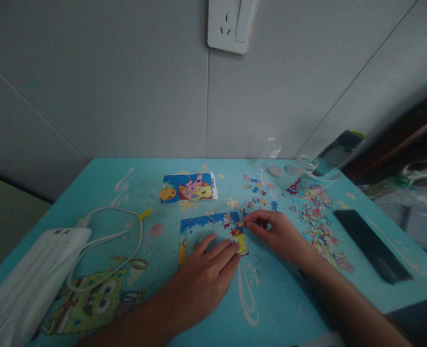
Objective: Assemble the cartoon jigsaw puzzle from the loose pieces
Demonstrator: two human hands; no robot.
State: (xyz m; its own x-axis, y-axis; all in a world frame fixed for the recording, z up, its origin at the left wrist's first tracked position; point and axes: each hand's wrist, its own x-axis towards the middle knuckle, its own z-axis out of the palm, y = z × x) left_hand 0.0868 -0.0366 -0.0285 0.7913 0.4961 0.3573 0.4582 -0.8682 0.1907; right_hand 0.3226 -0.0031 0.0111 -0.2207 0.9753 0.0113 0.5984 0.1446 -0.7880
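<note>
A partly assembled jigsaw puzzle (195, 220) with a blue border and cartoon figures lies flat on the table in the middle of the head view. My left hand (209, 274) rests over its lower part, fingers stretched out and laid flat, hiding some of the puzzle. At the puzzle's upper right edge, my right hand (273, 231) pinches a small puzzle piece (241, 223) between thumb and forefinger. Whether that piece is seated in the puzzle, I cannot tell. Behind the puzzle lies a picture card (189, 188) with a pink and a yellow cartoon character.
Loose puzzle pieces (255, 190) are scattered behind my right hand, with a bigger spread of pieces (316, 217) farther right. Clear plastic containers (307, 163) stand at the back right. A long black object (372, 246) lies at right. A white power strip (50, 265) and looped cable (141, 236) occupy the left.
</note>
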